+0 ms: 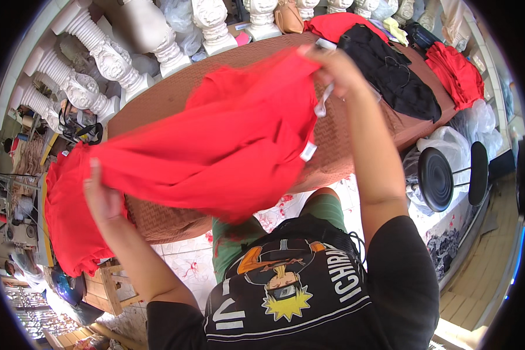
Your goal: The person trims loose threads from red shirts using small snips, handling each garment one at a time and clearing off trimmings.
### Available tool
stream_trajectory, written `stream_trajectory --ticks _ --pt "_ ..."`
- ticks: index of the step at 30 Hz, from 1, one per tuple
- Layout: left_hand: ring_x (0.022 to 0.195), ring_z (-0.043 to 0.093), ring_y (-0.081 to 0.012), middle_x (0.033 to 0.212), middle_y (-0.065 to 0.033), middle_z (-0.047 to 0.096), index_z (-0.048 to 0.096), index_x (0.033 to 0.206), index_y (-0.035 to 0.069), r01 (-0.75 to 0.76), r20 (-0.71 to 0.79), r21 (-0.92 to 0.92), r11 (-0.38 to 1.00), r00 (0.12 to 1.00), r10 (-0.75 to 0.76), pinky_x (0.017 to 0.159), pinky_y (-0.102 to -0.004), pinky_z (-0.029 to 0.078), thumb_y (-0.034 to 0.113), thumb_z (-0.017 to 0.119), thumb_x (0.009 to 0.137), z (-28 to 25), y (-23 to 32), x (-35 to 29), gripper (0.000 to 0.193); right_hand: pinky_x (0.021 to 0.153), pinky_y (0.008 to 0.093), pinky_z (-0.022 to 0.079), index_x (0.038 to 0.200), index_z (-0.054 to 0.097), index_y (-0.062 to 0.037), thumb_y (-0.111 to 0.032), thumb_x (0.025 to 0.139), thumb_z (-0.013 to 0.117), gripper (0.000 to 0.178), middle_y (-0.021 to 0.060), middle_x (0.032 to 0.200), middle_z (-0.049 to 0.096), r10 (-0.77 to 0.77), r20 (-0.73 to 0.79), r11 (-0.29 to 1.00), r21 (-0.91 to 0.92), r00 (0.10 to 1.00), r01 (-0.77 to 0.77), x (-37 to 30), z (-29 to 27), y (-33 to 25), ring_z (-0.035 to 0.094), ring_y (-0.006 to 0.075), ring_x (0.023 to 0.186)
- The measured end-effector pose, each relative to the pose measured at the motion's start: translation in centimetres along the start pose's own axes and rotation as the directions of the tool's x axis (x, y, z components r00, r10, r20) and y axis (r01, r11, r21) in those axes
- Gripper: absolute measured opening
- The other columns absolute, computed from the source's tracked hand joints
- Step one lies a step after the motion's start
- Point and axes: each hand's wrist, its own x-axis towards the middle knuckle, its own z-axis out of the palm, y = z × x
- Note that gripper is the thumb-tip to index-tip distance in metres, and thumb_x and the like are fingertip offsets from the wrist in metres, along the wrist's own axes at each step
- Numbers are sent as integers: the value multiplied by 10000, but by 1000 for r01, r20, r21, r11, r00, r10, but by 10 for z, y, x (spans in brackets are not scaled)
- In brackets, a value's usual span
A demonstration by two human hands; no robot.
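A red garment is stretched out in the air between my hands, above a brown-covered table. Its fabric is smeared by motion, so its exact kind is hard to make out. A small white label shows at its near edge, and a white strip hangs by its right end. My right hand is closed on the upper right corner, raised over the table's far side. My left hand grips the left end lower down, its fingers partly blurred, beside a heap of red cloth.
The table has a brown textured cover. Black clothing and more red cloth lie at its right end. White ornate columns line the far side. A black round stool stands at the right, a wooden crate lower left.
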Motion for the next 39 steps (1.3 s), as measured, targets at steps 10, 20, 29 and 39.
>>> stream_trajectory --ticks 10,20,29,39 --pt "1137 550 -238 1245 -151 558 492 1250 -22 -235 10 126 964 972 235 999 -377 425 249 629 904 79 83 94 460 378 252 192 641 505 -143 -331 842 670 321 -85 476 350 -309 -66 885 -386 949 261 48 -84 -105 299 37 402" --pt "1085 587 -224 1172 -117 606 541 1181 -25 -402 -88 -153 903 915 393 946 -358 464 300 568 939 48 22 16 406 432 216 219 749 584 -122 -377 841 660 282 -89 533 407 -169 -38 882 -453 985 133 -78 -60 -85 314 22 443" --pt "686 529 -38 828 35 616 661 1016 87 225 -403 438 870 915 -34 597 -182 389 383 640 879 -76 -75 -31 327 503 249 413 921 650 9 -321 842 696 342 70 710 663 471 107 692 -661 876 -292 -88 -101 81 588 120 601" --pt "986 625 -259 1036 -191 652 583 1116 -74 94 -95 994 -45 995 -15 859 -362 483 545 746 684 -15 -105 -57 772 587 263 470 990 665 17 -327 847 684 373 56 778 673 502 228 664 -720 834 -203 -91 -64 108 604 138 612"
